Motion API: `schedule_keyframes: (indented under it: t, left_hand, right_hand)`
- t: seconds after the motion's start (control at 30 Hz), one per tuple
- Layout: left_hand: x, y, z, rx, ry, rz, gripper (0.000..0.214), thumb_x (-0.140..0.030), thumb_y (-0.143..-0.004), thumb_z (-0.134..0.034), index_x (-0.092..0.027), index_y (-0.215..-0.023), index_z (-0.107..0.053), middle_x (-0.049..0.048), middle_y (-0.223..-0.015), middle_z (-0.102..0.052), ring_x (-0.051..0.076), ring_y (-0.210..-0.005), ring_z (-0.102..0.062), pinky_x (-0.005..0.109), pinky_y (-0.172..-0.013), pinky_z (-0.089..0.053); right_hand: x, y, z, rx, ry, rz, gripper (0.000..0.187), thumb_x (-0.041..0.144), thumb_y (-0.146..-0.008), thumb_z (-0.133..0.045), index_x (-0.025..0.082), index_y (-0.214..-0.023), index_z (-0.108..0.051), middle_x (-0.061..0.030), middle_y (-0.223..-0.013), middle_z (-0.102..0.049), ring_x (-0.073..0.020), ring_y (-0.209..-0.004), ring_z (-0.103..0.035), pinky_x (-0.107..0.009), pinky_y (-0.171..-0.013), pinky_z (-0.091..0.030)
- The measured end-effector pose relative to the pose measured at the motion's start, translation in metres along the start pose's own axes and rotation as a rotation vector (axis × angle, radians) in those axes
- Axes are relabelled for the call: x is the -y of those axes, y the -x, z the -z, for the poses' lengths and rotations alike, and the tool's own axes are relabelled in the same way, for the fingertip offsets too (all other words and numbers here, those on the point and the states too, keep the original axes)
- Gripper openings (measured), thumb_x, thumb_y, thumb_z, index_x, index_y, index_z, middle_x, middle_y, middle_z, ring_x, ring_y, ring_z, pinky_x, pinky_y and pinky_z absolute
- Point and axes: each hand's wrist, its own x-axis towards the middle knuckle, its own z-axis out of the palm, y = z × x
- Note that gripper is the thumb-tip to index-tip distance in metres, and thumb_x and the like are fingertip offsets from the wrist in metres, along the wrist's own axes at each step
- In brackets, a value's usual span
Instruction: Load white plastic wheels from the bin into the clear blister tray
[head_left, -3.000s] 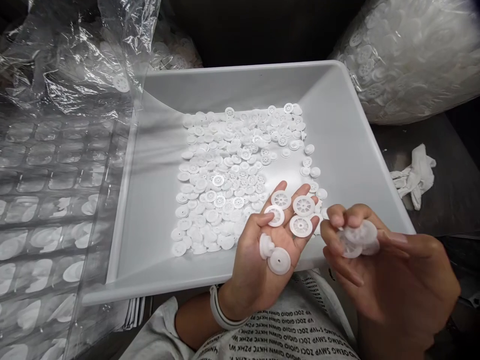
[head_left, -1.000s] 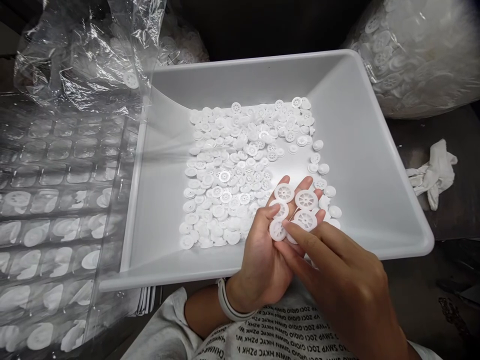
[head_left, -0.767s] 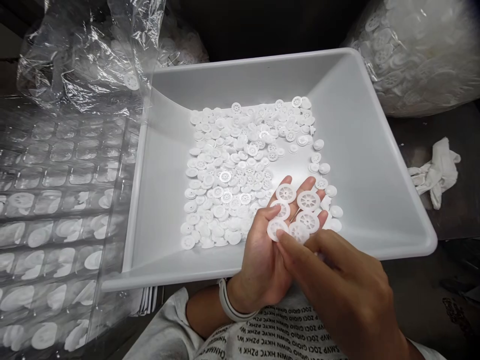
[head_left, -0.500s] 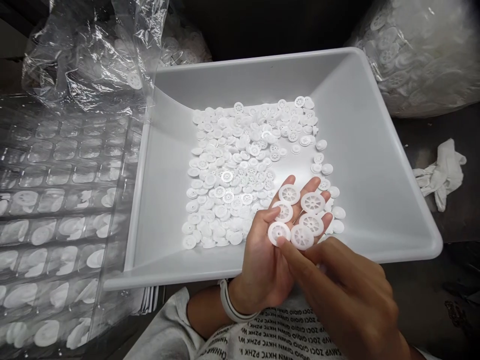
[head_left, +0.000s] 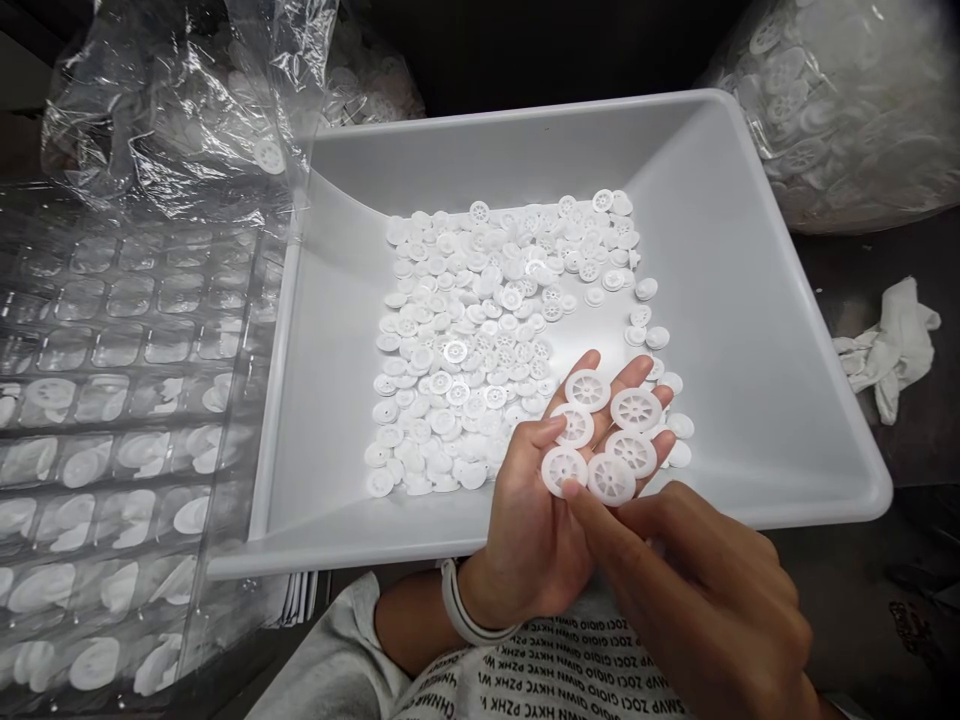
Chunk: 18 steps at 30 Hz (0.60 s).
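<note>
"Left hand [head_left: 529,520]?"
"Open, palm up, six white plastic spoked wheels [head_left: 611,479] lying on it."
"Right hand [head_left: 694,590]?"
"Half-curled just below them, forefinger touching one, holding none, over the near rim of the white plastic tray [head_left: 375,556]."

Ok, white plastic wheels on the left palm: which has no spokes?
The solid white plastic disc at bottom left, by the right index fingertip: only a centre hole; the other five show spokes.

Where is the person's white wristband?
The white wristband circles the wrist of the left hand, in the head view, just below the tray's near rim.
</note>
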Motion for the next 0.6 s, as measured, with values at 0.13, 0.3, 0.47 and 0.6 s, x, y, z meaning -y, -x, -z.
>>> schedule_keyframes:
  t: [0.13,0.3,0.47,0.6]
  left_hand:
    - [-0.001,0.0,0.0,0.01,0.013,-0.001,0.048,-0.025,-0.094,-0.036,-0.023,-0.141,-0.041,0.0067,-0.135,-0.06,0.021,-0.126,-0.054,0.039,-0.112,-0.037]
    - [-0.001,0.0,0.001,0.031,0.004,-0.014,0.048,-0.022,-0.092,-0.037,-0.022,-0.14,-0.042,0.0064,-0.134,-0.061,0.022,-0.126,-0.054,0.039,-0.111,-0.037]
    - [-0.001,0.0,0.001,-0.001,0.011,-0.026,0.048,-0.02,-0.092,-0.037,-0.022,-0.139,-0.042,0.006,-0.137,-0.059,0.021,-0.126,-0.054,0.036,-0.107,-0.042]
    - [-0.001,0.001,0.001,0.007,0.009,-0.025,0.05,-0.021,-0.091,-0.038,-0.021,-0.141,-0.041,0.0075,-0.137,-0.058,0.022,-0.126,-0.054,0.036,-0.107,-0.041]
  right_hand:
    - [0.0,0.001,0.0,0.014,0.005,-0.003,0.026,0.006,-0.086,-0.061,0.011,-0.111,-0.068,-0.0021,-0.069,-0.059,-0.0095,-0.06,-0.049,-0.024,-0.048,-0.035]
    - [0.0,0.005,-0.001,-0.004,-0.033,-0.01,0.029,0.004,-0.083,-0.065,0.011,-0.112,-0.068,-0.0024,-0.068,-0.059,-0.0103,-0.059,-0.049,-0.025,-0.048,-0.035]
    - [-0.003,0.003,0.006,-0.003,0.078,-0.072,0.033,0.009,-0.085,-0.067,0.013,-0.117,-0.065,-0.0017,-0.073,-0.061,-0.0092,-0.062,-0.054,-0.024,-0.054,-0.041]
    - [-0.008,0.001,0.011,-0.013,0.197,-0.037,0.035,0.011,-0.083,-0.071,0.01,-0.117,-0.065,-0.0007,-0.072,-0.062,-0.008,-0.061,-0.055,-0.023,-0.058,-0.044]
